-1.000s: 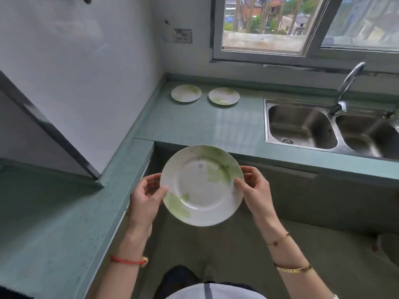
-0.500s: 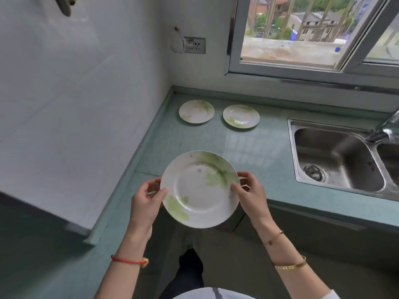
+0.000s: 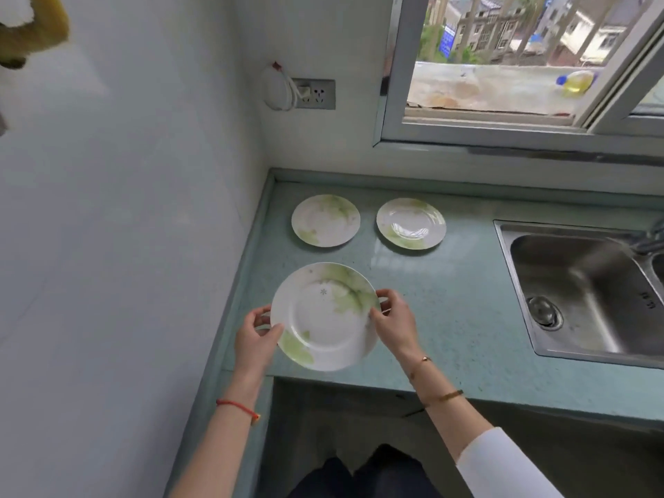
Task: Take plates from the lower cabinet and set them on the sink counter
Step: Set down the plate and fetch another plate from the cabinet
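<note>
Upper left corner, a blurred yellow thing [image 3: 32, 26] against the white wall; lower centre-left, the left hand [image 3: 257, 339] grips the plate [image 3: 325, 318] by its left rim, thumb on top; the plate is over the counter's [image 3: 467, 300] near edge, touching or not I cannot tell; the right hand [image 3: 393, 325] grips its right rim; above, mid-frame, the back-left plate [image 3: 325, 220] and back-right plate [image 3: 410, 223] lie flat, apart; the sink [image 3: 582, 289] fills the right edge.
</note>
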`<control>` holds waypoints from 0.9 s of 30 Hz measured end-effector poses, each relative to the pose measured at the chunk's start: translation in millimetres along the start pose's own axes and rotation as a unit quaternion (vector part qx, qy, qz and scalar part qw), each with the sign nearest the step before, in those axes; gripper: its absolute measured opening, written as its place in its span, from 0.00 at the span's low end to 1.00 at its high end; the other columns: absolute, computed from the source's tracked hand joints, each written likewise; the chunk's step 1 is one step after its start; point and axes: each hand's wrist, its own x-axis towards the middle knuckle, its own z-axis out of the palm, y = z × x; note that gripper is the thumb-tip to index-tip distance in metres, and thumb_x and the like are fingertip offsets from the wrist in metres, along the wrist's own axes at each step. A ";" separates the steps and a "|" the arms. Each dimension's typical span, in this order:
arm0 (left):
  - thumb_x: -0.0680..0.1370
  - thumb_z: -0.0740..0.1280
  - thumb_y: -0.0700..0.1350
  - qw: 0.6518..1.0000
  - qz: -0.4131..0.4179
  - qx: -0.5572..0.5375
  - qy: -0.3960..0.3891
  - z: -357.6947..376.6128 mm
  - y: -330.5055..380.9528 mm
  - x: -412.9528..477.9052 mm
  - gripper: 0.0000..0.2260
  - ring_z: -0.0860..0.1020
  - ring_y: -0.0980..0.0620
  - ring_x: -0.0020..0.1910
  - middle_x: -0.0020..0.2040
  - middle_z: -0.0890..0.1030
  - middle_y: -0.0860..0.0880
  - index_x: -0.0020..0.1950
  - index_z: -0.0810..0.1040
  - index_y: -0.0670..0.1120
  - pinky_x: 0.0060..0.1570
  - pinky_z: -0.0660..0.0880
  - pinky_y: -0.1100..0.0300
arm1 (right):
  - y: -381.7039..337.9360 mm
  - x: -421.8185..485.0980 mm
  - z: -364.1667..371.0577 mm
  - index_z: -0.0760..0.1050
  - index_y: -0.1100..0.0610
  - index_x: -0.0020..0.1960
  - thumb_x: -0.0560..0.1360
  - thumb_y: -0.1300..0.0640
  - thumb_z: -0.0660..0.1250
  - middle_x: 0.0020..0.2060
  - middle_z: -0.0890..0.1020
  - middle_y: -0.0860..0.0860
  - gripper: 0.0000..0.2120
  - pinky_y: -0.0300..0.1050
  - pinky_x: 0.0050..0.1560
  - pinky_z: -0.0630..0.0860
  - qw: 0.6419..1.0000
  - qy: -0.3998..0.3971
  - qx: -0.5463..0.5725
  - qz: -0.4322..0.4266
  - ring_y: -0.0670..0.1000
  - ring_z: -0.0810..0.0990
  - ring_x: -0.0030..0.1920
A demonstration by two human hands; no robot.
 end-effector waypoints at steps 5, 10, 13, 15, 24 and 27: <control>0.75 0.69 0.35 0.998 -0.051 0.031 -0.005 13.3 -15.9 47.9 0.17 0.79 0.52 0.52 0.56 0.79 0.48 0.61 0.75 0.47 0.49 0.80 0.56 | 4.8 46.5 34.2 0.76 0.58 0.59 0.77 0.60 0.64 0.50 0.81 0.55 0.11 0.39 0.40 0.70 0.998 -0.009 -0.044 0.035 0.52 0.77 0.46; 0.75 0.68 0.34 0.995 -0.089 0.048 -0.017 24.0 -26.0 78.9 0.20 0.76 0.46 0.60 0.58 0.78 0.47 0.66 0.74 0.43 0.63 0.76 0.46 | 13.1 80.5 55.0 0.76 0.58 0.59 0.77 0.61 0.63 0.51 0.80 0.55 0.11 0.48 0.47 0.77 0.994 -0.034 -0.077 0.075 0.56 0.78 0.50; 0.75 0.68 0.34 0.994 -0.097 0.054 -0.023 28.4 -28.4 89.9 0.21 0.75 0.49 0.58 0.57 0.77 0.48 0.67 0.75 0.45 0.56 0.75 0.54 | 16.6 92.5 63.0 0.74 0.58 0.62 0.76 0.64 0.63 0.54 0.80 0.56 0.15 0.48 0.48 0.77 0.991 -0.051 -0.086 0.090 0.56 0.78 0.51; 0.74 0.67 0.33 0.993 -0.099 0.060 -0.025 30.7 -30.5 96.4 0.21 0.75 0.50 0.57 0.56 0.77 0.49 0.67 0.75 0.46 0.51 0.72 0.58 | 20.0 98.2 67.0 0.73 0.59 0.63 0.75 0.66 0.62 0.55 0.80 0.58 0.17 0.47 0.46 0.75 0.990 -0.062 -0.087 0.097 0.57 0.78 0.51; 0.74 0.67 0.33 0.988 -0.112 0.102 -0.027 36.4 -40.6 109.0 0.24 0.75 0.51 0.54 0.53 0.77 0.51 0.69 0.75 0.46 0.43 0.70 0.65 | 29.4 109.5 74.2 0.71 0.58 0.67 0.75 0.63 0.61 0.60 0.73 0.58 0.20 0.51 0.55 0.76 0.983 -0.084 -0.124 0.104 0.58 0.75 0.56; 0.74 0.67 0.34 0.988 -0.112 0.100 -0.030 37.7 -42.5 110.5 0.25 0.75 0.50 0.56 0.53 0.77 0.51 0.70 0.74 0.47 0.44 0.70 0.65 | 33.3 109.6 75.0 0.71 0.58 0.68 0.76 0.63 0.60 0.60 0.72 0.58 0.21 0.50 0.58 0.74 0.983 -0.089 -0.120 0.105 0.58 0.74 0.57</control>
